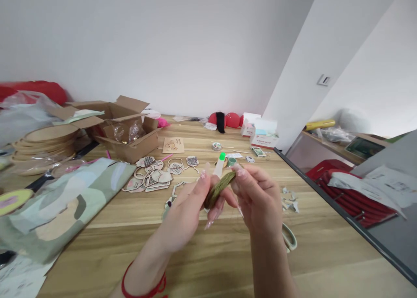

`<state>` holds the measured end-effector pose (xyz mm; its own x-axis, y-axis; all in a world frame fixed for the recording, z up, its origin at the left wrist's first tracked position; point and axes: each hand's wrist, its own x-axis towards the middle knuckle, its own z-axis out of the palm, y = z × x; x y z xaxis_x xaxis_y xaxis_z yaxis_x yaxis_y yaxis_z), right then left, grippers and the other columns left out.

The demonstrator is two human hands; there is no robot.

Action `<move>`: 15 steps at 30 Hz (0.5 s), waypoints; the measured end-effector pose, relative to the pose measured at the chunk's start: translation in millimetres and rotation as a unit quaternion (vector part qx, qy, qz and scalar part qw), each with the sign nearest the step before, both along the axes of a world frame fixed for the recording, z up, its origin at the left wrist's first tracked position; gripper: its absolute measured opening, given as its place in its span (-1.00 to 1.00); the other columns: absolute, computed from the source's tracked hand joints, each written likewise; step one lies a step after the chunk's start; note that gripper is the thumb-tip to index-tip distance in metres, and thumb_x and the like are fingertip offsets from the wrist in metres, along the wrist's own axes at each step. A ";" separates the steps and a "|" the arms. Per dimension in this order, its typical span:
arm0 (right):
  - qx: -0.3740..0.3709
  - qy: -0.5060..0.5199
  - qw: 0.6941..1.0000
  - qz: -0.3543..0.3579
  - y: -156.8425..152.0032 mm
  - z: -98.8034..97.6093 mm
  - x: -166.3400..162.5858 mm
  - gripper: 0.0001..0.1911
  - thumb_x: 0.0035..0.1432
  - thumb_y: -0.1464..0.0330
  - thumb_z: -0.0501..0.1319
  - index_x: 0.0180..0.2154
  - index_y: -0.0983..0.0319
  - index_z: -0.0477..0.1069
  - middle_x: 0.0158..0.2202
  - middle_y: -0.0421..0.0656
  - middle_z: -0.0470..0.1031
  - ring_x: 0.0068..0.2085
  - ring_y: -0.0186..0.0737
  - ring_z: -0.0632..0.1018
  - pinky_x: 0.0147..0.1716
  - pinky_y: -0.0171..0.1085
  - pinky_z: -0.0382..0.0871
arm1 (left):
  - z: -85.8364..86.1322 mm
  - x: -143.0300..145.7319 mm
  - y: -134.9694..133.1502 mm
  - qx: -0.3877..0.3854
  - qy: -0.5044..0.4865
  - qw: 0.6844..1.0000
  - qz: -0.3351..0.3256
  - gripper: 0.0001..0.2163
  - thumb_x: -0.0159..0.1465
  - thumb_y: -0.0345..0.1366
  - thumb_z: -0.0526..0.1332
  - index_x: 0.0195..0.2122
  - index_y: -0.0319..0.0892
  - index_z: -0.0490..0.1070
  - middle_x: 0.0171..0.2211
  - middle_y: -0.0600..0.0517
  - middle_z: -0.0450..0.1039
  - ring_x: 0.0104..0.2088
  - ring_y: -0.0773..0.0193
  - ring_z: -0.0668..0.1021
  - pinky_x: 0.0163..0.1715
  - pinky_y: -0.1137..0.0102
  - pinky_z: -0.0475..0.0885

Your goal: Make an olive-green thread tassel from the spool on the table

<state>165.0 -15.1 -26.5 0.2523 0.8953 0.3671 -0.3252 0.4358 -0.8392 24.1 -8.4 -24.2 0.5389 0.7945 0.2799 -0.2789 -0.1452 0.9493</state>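
A skein of olive-green thread (220,189) is stretched between my two hands above the table. My left hand (189,206) is closed around its lower left end. At the upper right end, my right hand (259,196) pinches the skein between thumb and fingers. Just behind the thread stands a white glue bottle with a green cap (222,157), its lower part hidden by my hands. Under my right wrist lie scissors (289,237), with only the pale handle showing.
Wooden tags (153,176) lie heaped left of centre. Behind them stands an open cardboard box (127,137); a patterned cloth bag (74,206) spreads at the left. Sticky note boxes (264,140) stand at the back right. Paper scraps (291,201) lie right of my hand, near the dark table edge (345,222).
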 end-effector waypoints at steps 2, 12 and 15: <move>0.011 0.024 1.000 -0.010 1.9 3.0 2.3 -0.87 0.02 0.28 0.38 -0.39 0.22 0.58 -0.77 -0.41 0.05 -0.67 -0.49 0.00 -0.67 -0.39 -0.10 | 2.2 -5.2 4.1 0.014 0.013 1.000 0.005 -0.39 0.41 0.05 -0.20 -0.43 -0.18 0.53 -0.51 0.00 0.35 -0.49 0.30 0.35 -0.41 0.36 0.29; -0.034 0.033 0.999 -0.003 6.0 4.8 1.1 -0.82 0.03 0.27 0.36 -0.40 0.27 0.50 -0.73 -0.42 -0.01 -0.64 -0.47 -0.07 -0.63 -0.35 -0.18 | 2.0 -11.1 14.8 -0.031 -0.007 0.999 0.033 -0.63 0.33 0.02 0.10 -0.13 -0.14 0.52 -0.33 -0.06 0.50 -0.37 0.22 0.48 -0.32 0.29 0.41; -0.045 0.043 0.998 0.005 7.4 7.0 -0.7 -0.80 0.02 0.27 0.37 -0.42 0.27 0.47 -0.73 -0.43 -0.02 -0.65 -0.48 -0.07 -0.64 -0.35 -0.19 | 0.8 -11.8 14.2 0.022 0.008 0.999 0.041 -0.69 0.32 -0.05 0.13 -0.21 -0.12 0.58 -0.17 -0.10 0.43 -0.36 0.27 0.44 -0.43 0.37 0.36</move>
<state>164.3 -7.7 -19.5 0.2707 0.9263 0.2622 -0.4010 0.3561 -0.8441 12.3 5.8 -23.5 0.4765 0.8236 0.3075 -0.2487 -0.2092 0.9457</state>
